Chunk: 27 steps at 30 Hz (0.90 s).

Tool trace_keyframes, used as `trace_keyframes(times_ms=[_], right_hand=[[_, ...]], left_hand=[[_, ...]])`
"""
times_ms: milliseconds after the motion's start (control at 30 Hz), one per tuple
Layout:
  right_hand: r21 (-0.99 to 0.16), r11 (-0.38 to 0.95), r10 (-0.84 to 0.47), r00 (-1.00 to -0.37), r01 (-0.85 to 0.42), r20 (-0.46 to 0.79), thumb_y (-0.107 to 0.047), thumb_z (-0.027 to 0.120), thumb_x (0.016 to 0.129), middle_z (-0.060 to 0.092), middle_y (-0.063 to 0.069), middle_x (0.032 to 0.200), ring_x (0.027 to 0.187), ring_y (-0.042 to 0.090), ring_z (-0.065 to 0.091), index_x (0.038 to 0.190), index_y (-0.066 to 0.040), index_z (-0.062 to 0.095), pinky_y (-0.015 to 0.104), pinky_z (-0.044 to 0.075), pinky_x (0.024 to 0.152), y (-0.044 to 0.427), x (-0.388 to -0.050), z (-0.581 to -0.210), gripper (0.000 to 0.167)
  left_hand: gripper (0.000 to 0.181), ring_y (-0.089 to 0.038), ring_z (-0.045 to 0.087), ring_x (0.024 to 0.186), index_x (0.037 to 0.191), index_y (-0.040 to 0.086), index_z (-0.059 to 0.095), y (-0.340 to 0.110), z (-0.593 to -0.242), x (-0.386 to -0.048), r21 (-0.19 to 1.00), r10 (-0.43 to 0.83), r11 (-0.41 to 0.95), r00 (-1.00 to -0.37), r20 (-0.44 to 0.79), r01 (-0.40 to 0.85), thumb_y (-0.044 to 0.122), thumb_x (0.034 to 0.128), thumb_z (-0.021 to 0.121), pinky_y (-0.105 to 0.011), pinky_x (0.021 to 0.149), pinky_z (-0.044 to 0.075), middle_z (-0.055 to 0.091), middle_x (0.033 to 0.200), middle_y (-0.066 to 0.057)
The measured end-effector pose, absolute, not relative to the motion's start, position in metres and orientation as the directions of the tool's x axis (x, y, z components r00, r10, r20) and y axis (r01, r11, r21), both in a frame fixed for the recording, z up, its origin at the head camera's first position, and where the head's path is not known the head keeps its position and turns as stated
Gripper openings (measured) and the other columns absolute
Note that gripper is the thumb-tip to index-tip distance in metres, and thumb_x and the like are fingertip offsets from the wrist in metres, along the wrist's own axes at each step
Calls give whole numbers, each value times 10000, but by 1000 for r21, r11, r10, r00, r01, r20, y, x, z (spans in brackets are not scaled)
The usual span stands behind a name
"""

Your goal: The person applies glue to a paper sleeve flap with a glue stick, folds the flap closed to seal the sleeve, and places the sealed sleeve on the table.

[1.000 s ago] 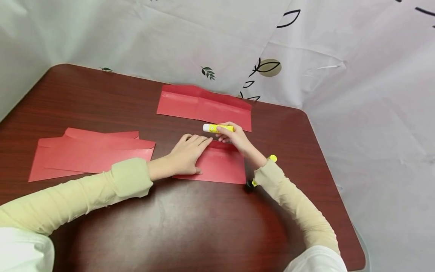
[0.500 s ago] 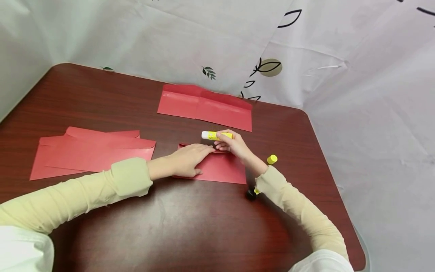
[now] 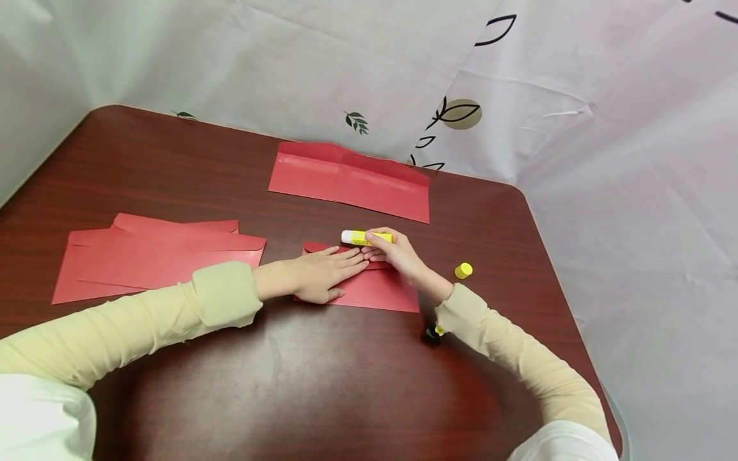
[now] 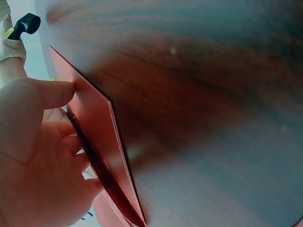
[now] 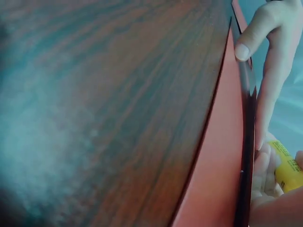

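Note:
A red envelope (image 3: 380,296) lies on the brown table in front of the person, its flap folded down along the far side. My left hand (image 3: 327,275) lies spread flat over its left part, fingers on the flap. The left wrist view shows the flap's edge standing slightly off the envelope (image 4: 97,111). Between thumb and fingers my right hand (image 3: 400,255) holds a yellow glue stick (image 3: 354,237) with a white end pointing left. The right hand's lower fingers touch the flap beside the left fingertips. In the right wrist view the glue stick (image 5: 287,165) is partly hidden by the hand.
Another red envelope (image 3: 346,181), flap raised, lies near the back edge. Several overlapping red envelopes (image 3: 167,259) are at the left. The yellow cap (image 3: 464,271) stands right of the right forearm. A small black piece (image 3: 431,336) sits by the right cuff. Pale cloth hangs behind.
The envelope's flap has gone from raised to folded down toward the person. Both hands came slightly nearer with it, and the left hand has flattened. The glue stick stays in the right hand.

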State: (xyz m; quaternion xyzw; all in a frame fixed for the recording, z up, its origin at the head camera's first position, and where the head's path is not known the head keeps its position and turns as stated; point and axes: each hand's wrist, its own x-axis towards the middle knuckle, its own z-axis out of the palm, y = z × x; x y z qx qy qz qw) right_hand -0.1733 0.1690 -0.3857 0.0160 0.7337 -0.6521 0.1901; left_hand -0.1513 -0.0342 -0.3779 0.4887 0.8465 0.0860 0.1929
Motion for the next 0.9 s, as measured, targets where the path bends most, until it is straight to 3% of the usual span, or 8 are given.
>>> trace_keyframes(times_ms=[600,900], right_hand=[[-969,137,-244,-941,205,-234,-109,511,986,677,-41,731,673,38,664,1237,103,499,166,544,679,170,-166,-394,329],[-932,62,-385,-853,357,-352,-101,471,993,710,-8,836,774,68,693,1284,121,449,184,556,766,182,-174,-389,367]], left_hand=[[631,-199,13,1511,1552,136,129,-32,-376,-155,296,826,544,-438,-354,785,330,1016,400,-482,1217,27,49,1631,-32],[636,-203,8,1512,1554,161,127,-31,-377,-155,307,818,551,-431,-380,776,345,1012,404,-473,1218,21,41,1632,-25]])
